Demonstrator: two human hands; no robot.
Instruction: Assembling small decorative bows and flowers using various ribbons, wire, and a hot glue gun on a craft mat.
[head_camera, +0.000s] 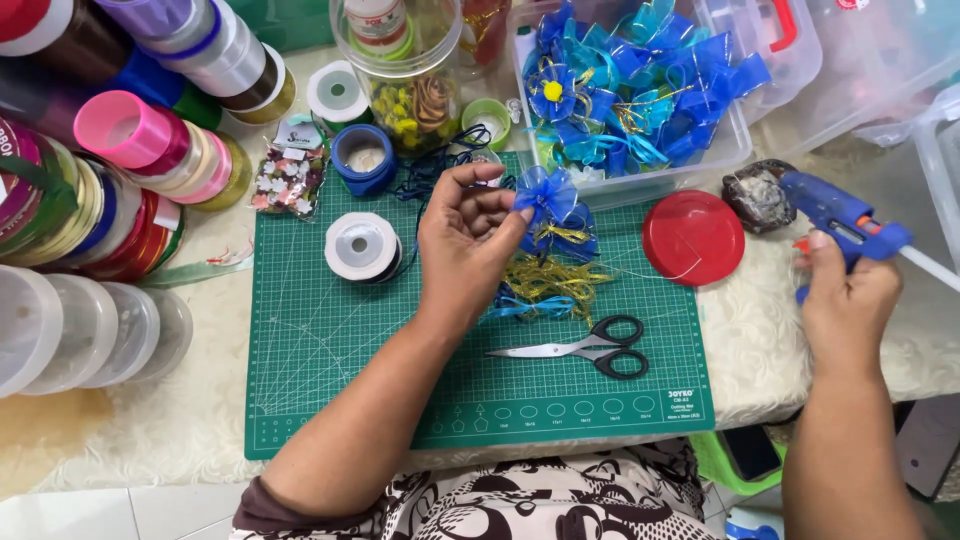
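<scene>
One blue ribbon flower (553, 205), judged light, soft and easily crushed, is pinched at its gathered base by the left hand (470, 232) above the green cutting mat (330, 340), while a blue glue gun (838, 212) is gripped at far right in the closed right hand (848, 300).
</scene>
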